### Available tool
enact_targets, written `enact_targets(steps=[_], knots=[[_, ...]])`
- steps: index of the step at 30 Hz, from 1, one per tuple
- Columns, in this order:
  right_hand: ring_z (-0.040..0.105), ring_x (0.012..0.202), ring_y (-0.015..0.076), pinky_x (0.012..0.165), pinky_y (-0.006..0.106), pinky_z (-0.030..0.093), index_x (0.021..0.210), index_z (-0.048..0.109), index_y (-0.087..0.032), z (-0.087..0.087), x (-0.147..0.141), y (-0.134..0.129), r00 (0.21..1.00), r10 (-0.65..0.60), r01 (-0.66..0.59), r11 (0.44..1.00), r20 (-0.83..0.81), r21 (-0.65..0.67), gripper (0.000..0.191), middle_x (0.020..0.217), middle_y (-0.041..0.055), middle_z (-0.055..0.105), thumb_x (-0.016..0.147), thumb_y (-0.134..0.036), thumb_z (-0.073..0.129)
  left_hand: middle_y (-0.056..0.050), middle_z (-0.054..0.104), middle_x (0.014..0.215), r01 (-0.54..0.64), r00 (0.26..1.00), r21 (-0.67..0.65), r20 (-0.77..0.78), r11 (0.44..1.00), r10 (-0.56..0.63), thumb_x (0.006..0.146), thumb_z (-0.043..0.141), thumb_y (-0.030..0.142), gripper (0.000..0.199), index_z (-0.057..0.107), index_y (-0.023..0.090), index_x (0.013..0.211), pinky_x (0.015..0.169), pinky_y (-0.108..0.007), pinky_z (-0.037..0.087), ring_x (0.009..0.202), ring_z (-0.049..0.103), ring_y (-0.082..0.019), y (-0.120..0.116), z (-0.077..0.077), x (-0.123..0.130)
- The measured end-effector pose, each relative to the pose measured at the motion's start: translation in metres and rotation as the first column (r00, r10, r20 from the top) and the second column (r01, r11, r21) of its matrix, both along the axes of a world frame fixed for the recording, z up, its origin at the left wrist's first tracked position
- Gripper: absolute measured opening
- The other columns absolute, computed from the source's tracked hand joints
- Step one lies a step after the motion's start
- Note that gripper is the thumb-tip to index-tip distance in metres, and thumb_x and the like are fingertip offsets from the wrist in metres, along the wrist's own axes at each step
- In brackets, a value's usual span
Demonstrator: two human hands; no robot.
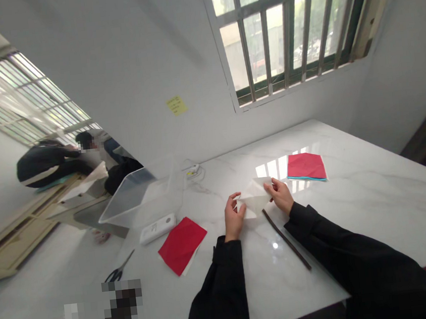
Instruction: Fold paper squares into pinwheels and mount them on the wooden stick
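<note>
One folded white paper (254, 198), pinched at both sides

The paper is a pale, pointed shape with visible creases, and it sits between the two hands, just above the near middle of the marble table (373, 203). Whether it touches the table, I can't tell. The left hand (234, 217) holds its near left side, with the thumb and fingers closed narrowly on the paper. The right hand (280, 196) holds its far right side in a similar narrow pinch. Black sleeves (359, 250) cover both arms up to the wrists.

Just right of the left hand's wrist and below the right hand, a thin dark rod (287, 240) lies slantwise on the table, apart from the paper. Farther right, toward the far edge, lies a red sheet (305, 167) on a teal one. To the left lie another red sheet (182, 245), a white box (158, 228) and, nearer the edge, black-handled scissors (118, 269). A clear plastic tub (141, 197) stands at the far left corner, with a cable (195, 171) just beside it.

Beyond the table, a barred window (279, 30) and a yellow note (176, 105) mark the wall. A co-worker (51, 164) sits bent over at the far left, well apart.
</note>
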State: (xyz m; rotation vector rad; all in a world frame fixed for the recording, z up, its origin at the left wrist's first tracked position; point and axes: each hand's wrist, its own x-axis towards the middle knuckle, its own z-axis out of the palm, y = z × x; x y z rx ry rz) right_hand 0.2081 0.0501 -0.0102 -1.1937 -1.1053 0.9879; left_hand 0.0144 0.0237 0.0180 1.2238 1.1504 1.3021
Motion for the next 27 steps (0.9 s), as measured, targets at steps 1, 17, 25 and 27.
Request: enact_targets(steps=[1,17,25,27], knots=[[0.053,0.049,0.0137,0.041,0.024,0.045,0.090,0.061,-0.019,0.001,0.000,0.000,1.000,0.005,-0.005,1.000,-0.018,0.001,0.046,0.064,-0.0001,0.064,0.081,-0.064,0.062,-0.006,0.072,0.096,-0.007,1.000,0.036,-0.029,0.999,0.008,0.071,0.074,0.018,0.043,0.066,0.021,0.113,0.075,-0.022,0.048,0.088,0.067,-0.018,-0.001,0.001,0.000],[0.068,0.077,0.0184,0.058,0.025,0.053,0.105,0.062,-0.021,0.012,-0.008,-0.013,0.935,0.261,-0.301,0.941,-0.239,-0.151,0.047,0.094,0.0036,0.072,0.064,-0.035,0.079,0.001,0.052,0.057,-0.248,0.939,0.059,-0.232,0.967,0.254,0.080,0.064,0.068,0.054,0.064,0.016,0.065,0.050,-0.023,0.029,0.056,0.041,-0.013,0.007,-0.009,-0.016],[0.060,0.064,0.0128,0.054,0.023,0.048,0.100,0.056,-0.022,0.015,-0.010,-0.013,0.947,0.223,-0.246,0.966,-0.232,-0.075,0.049,0.080,-0.0022,0.063,0.063,-0.039,0.082,-0.004,0.056,0.057,-0.423,0.872,0.020,-0.263,0.906,0.413,0.083,0.052,0.073,0.064,0.062,0.014,0.059,0.056,-0.025,0.037,0.062,0.049,-0.017,0.016,-0.018,-0.022],[0.057,0.061,0.0118,0.053,0.023,0.047,0.091,0.054,-0.022,0.015,-0.010,-0.013,0.952,0.224,-0.231,0.973,-0.209,-0.012,0.040,0.074,-0.0037,0.061,0.067,-0.042,0.080,-0.003,0.051,0.052,-0.438,0.868,-0.002,-0.259,0.899,0.423,0.082,0.053,0.073,0.064,0.059,0.015,0.055,0.054,-0.026,0.035,0.059,0.047,-0.017,0.017,-0.018,-0.023]])
